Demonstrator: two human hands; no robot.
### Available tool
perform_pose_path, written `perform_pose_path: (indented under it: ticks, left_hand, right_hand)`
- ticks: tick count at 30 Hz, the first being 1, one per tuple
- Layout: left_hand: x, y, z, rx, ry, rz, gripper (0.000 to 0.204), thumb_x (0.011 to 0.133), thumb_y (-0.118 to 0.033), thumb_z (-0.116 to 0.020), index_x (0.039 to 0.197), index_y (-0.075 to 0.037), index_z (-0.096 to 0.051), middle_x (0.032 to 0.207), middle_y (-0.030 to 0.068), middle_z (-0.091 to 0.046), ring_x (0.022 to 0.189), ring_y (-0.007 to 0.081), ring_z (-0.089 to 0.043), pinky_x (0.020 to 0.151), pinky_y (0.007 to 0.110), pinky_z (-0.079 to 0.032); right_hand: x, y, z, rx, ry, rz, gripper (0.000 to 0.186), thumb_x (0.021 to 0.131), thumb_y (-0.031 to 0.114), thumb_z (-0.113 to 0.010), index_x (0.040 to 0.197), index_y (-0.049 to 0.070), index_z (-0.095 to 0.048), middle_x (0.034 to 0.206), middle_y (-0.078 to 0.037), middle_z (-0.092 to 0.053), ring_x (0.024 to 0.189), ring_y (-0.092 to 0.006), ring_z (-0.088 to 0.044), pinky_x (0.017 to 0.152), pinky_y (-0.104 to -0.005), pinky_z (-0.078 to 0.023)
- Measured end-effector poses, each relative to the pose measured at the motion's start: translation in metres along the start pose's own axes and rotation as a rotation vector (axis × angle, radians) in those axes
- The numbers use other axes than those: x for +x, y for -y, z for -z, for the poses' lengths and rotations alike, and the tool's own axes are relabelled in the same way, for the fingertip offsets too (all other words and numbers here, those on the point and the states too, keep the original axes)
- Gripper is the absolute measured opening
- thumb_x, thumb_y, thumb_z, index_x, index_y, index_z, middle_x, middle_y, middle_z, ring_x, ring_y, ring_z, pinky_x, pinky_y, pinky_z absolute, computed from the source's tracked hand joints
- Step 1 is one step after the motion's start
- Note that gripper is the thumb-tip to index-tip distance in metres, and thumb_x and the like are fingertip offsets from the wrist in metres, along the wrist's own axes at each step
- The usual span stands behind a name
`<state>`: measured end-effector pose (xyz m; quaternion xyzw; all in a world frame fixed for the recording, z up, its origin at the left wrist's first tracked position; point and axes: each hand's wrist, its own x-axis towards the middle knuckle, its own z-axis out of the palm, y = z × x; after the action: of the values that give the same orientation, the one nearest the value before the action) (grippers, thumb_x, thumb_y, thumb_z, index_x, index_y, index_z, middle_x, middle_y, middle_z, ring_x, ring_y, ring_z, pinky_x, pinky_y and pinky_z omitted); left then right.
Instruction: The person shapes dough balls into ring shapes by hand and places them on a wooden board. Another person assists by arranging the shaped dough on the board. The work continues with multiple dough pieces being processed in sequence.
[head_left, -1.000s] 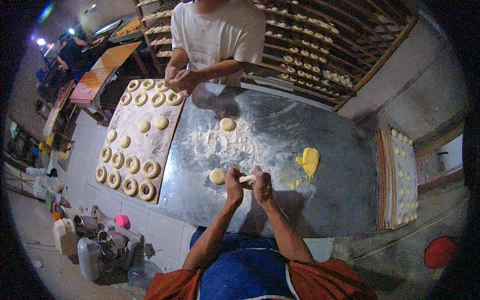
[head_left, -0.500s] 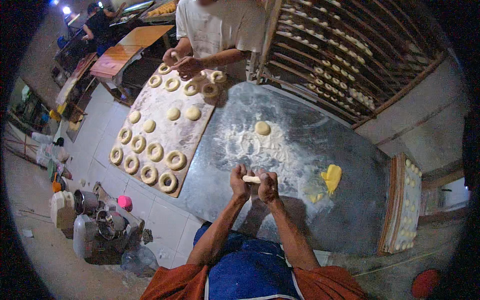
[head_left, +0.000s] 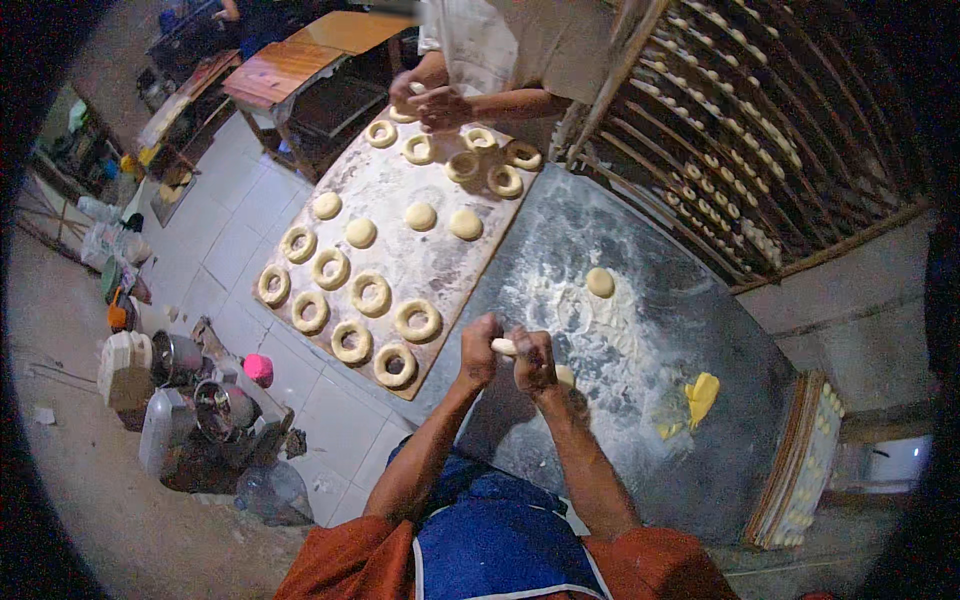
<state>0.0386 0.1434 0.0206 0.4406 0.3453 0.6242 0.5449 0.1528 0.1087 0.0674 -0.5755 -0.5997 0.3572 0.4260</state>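
In front of me, above the near edge of the metal table, my left hand and my right hand are both closed round one piece of pale dough. Only its short middle part shows between my fists. A second dough piece lies just right of my right hand, partly covered by it. Farther off, a round of dough rests on the white flour. Left of my hands, the floured wooden board carries several dough rings and several flat dough rounds.
Across the board a co-worker's hands hold a dough piece. A yellow, lobed piece lies on the table's right. Stacked trays stand past its right end, and a dough-filled rack behind. Metal pots are on the floor left.
My view has turned, so the board and table sit farther right in the picture. My hands still grip the dough, nearer the board's corner. A dough piece now shows beside my right hand.
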Motion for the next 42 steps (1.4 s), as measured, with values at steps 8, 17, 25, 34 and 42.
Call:
perform_pose_path:
  ticks: [8, 17, 25, 34, 42]
  left_hand:
    - [0.041, -0.009, 0.051, 0.372, 0.109, -0.003, 0.027, 0.089, -0.025, -0.047, 0.069, -0.009, -0.039, 0.057, 0.0083, -0.038, 0.052, 0.0222, -0.041, 0.051, 0.038, -0.036]
    - [0.107, -0.025, 0.104, 0.165, 0.013, 0.376, 0.026, 0.086, -0.027, -0.049, 0.075, -0.003, -0.045, 0.065, 0.0192, -0.05, 0.062, 0.0344, -0.052, 0.057, 0.038, -0.04]
    - [0.158, -0.016, 0.104, 1.37, 0.118, -0.063, 0.012, 0.086, -0.01, -0.049, 0.093, -0.002, -0.054, 0.084, 0.0175, -0.053, 0.082, 0.0384, -0.051, 0.073, 0.046, -0.041]
    - [0.139, -0.028, 0.11, 1.068, 0.166, -0.131, 0.016, 0.07, -0.009, -0.07, 0.086, -0.005, -0.069, 0.083, 0.0117, -0.058, 0.083, 0.0299, -0.053, 0.073, 0.039, -0.043]
    - [0.068, -0.042, 0.037, 0.978, -0.025, -0.3, 0.025, 0.079, -0.008, -0.06, 0.102, 0.001, -0.058, 0.093, 0.0193, -0.056, 0.086, 0.0406, -0.054, 0.075, 0.045, -0.044]
  right_hand:
    - [0.046, 0.008, -0.04, -0.24, 0.069, 0.115, 0.048, 0.089, 0.037, -0.047, 0.062, -0.003, -0.045, 0.057, -0.016, -0.045, 0.048, -0.0312, -0.045, 0.048, -0.0382, -0.033]
    - [0.099, 0.013, -0.072, 0.242, 0.023, 0.203, 0.064, 0.079, 0.06, -0.05, 0.074, -0.004, -0.057, 0.069, -0.009, -0.057, 0.065, -0.0196, -0.054, 0.06, -0.0347, -0.041]
    - [0.111, 0.012, -0.063, -0.51, -0.159, -0.261, 0.056, 0.075, 0.028, -0.072, 0.121, 0.003, -0.05, 0.089, -0.016, -0.065, 0.084, -0.0312, -0.064, 0.073, -0.0418, -0.05]
    - [-0.053, 0.002, 0.045, -0.888, -0.196, -0.37, 0.038, 0.084, 0.021, -0.063, 0.118, 0.007, -0.055, 0.108, -0.014, -0.056, 0.103, -0.0351, -0.052, 0.091, -0.0457, -0.039]
    - [-0.087, -0.021, 0.063, -0.445, -0.123, -0.549, 0.028, 0.079, 0.016, -0.07, 0.098, 0.003, -0.054, 0.101, -0.014, -0.057, 0.093, -0.027, -0.058, 0.081, -0.0412, -0.047]
